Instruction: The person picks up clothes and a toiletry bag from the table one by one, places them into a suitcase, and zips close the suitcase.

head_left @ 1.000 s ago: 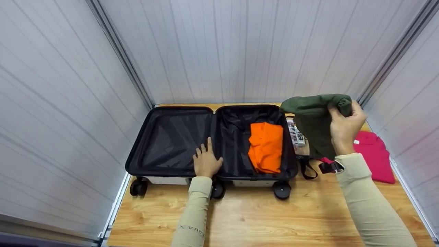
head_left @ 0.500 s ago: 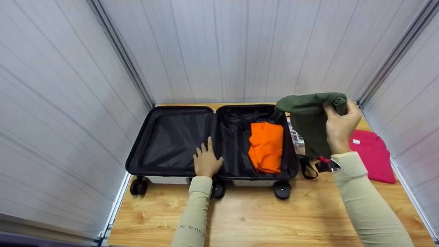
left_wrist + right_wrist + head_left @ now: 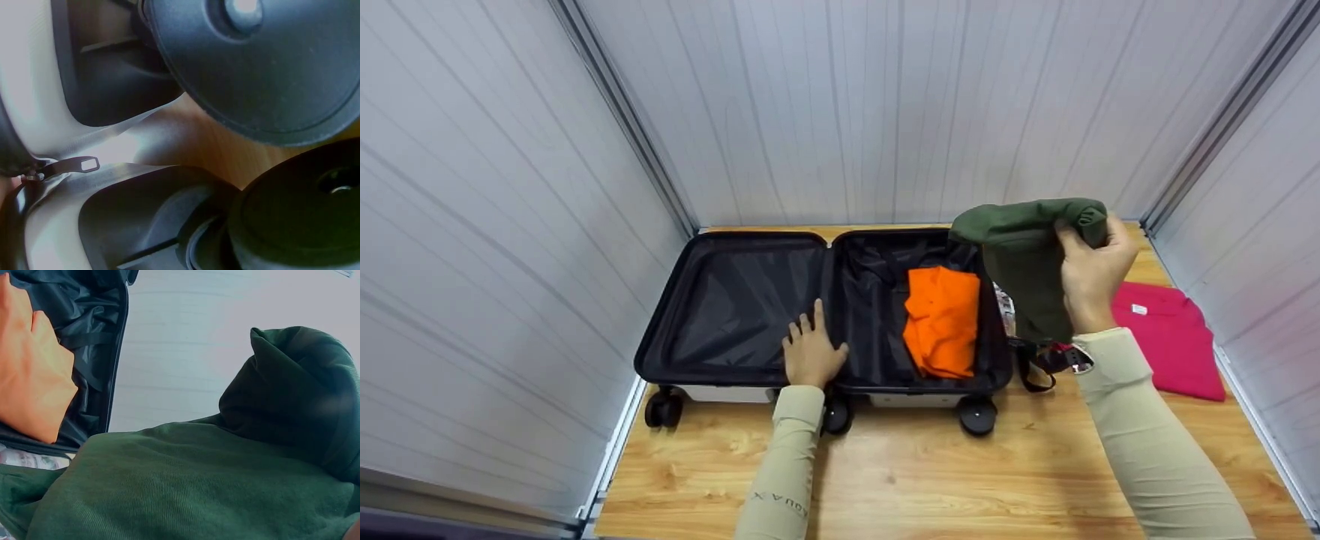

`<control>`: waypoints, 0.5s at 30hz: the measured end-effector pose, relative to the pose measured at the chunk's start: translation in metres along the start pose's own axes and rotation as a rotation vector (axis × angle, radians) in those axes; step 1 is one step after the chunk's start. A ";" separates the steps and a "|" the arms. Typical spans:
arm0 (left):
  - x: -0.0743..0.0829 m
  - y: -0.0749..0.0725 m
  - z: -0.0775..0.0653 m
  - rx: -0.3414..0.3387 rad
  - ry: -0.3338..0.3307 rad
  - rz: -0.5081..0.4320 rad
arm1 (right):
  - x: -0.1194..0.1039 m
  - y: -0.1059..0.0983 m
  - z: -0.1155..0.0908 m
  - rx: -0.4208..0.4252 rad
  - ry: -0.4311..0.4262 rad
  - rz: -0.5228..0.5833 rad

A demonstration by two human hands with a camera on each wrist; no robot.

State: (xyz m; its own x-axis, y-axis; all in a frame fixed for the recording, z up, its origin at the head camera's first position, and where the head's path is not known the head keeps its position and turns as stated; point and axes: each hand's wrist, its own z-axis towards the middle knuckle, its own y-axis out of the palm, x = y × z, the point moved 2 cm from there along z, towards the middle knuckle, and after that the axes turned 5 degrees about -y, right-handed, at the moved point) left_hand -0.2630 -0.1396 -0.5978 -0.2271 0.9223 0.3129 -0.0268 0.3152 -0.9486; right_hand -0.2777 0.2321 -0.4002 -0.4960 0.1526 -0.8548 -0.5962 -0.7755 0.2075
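My right hand (image 3: 1099,274) grips a folded dark green garment (image 3: 1024,277), thumb in front. The cloth is held up, its far end over the suitcase's right rim and part of it hanging down. Spread flat, my left hand (image 3: 814,356) rests at the middle seam of the opened black-lined suitcase (image 3: 735,315). A folded orange garment (image 3: 943,322) lies in the suitcase's right half. Green cloth (image 3: 185,489) fills the lower part of the right wrist view, where the fingers are mostly hidden. In the left wrist view appear suitcase wheels (image 3: 281,67) and a zipper pull (image 3: 90,164).
A folded pink garment (image 3: 1177,345) lies on the wooden floor (image 3: 915,480) at the right. Printed packages (image 3: 1005,309) and a black strap (image 3: 1036,384) sit beside the suitcase, partly covered by the green garment. Pale panel walls (image 3: 885,112) enclose the back and both sides.
My right hand has carried the green garment a little left and slightly up, so it covers more of the packages. My left hand has stayed in place.
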 end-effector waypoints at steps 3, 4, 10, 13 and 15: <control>-0.001 0.000 0.000 -0.004 0.002 -0.003 | 0.001 0.003 -0.001 -0.010 0.004 0.010; -0.001 0.000 0.000 -0.006 0.001 -0.001 | 0.001 0.004 -0.001 -0.012 0.004 0.018; -0.001 0.000 0.000 -0.012 -0.004 -0.005 | -0.002 0.010 -0.005 -0.008 0.007 0.058; -0.002 0.001 0.000 -0.009 -0.004 -0.010 | -0.002 0.013 -0.008 -0.011 0.004 0.061; -0.002 0.001 0.000 -0.008 -0.005 -0.006 | -0.003 0.015 -0.009 -0.015 0.001 0.058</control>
State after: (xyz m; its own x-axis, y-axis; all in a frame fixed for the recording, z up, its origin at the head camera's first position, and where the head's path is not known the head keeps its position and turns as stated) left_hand -0.2627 -0.1414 -0.5994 -0.2319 0.9193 0.3179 -0.0203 0.3222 -0.9465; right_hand -0.2796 0.2142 -0.3993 -0.5286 0.1063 -0.8422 -0.5573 -0.7919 0.2498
